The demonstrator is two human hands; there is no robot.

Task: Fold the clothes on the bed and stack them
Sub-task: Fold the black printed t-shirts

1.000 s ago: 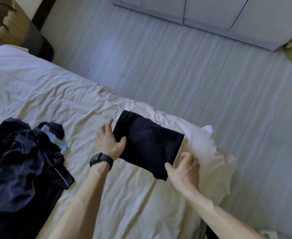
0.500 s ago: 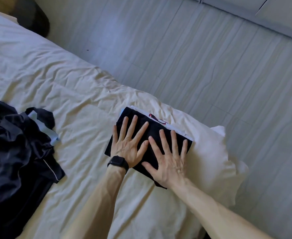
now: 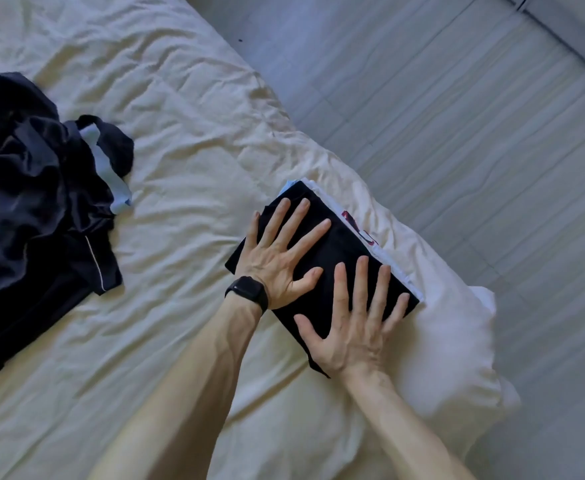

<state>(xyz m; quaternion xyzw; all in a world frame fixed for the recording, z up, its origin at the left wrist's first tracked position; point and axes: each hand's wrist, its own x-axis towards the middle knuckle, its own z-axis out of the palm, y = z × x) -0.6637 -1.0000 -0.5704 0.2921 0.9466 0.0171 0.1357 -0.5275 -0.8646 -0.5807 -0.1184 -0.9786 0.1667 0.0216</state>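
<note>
1. We find the folded black garment (image 3: 348, 252) just right of the frame's centre. It lies on the bed (image 3: 187, 157), near the edge that borders the floor (image 3: 457, 116).
2. It rests on top of a white folded piece (image 3: 393, 261) with a red print, whose edge peeks out along the upper right side. A light blue strip (image 3: 289, 186) shows at the stack's top corner. We judge that the stack holds at least two pieces, perhaps three.
3. The left hand (image 3: 277, 258) lies flat on the upper left half of the black garment. Its fingers are straight and spread wide and grip nothing. A black watch (image 3: 248, 294) sits on that wrist.
4. The right hand (image 3: 353, 329) lies flat on the lower right half, its fingers also splayed wide. Its fingertips reach close to the white edge.
5. We read this as the pressing-down step: the black piece looks fully folded and already placed on the stack.
6. A heap of dark clothes (image 3: 31, 202) is left to do. It lies crumpled at the left of the frame, well apart from the stack, with a pale blue band showing in it. We cannot tell how many pieces it holds.
7. We judge the task partly done.
</note>
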